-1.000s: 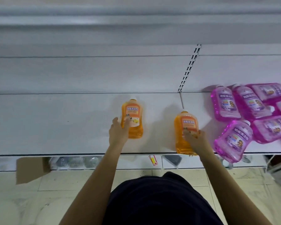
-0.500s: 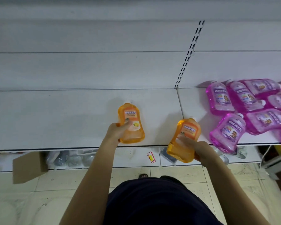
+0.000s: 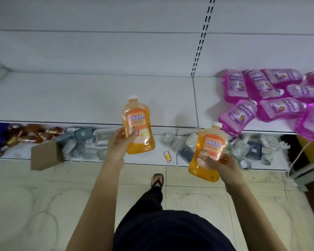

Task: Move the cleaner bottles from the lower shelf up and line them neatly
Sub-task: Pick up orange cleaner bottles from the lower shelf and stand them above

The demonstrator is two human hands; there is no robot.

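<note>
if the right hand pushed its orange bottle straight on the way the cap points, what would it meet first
Likely the purple plastic cleaner bottle overhanging the white shelf: the orange bottle in the right hand aims its cap at it. Depth is unclear.

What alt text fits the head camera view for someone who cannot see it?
Seen from above, a person's left hand grips one orange cleaner bottle and the right hand grips a second orange bottle, both in front of a white shelf. Purple cleaner bottles lie jumbled on it at right.
</note>
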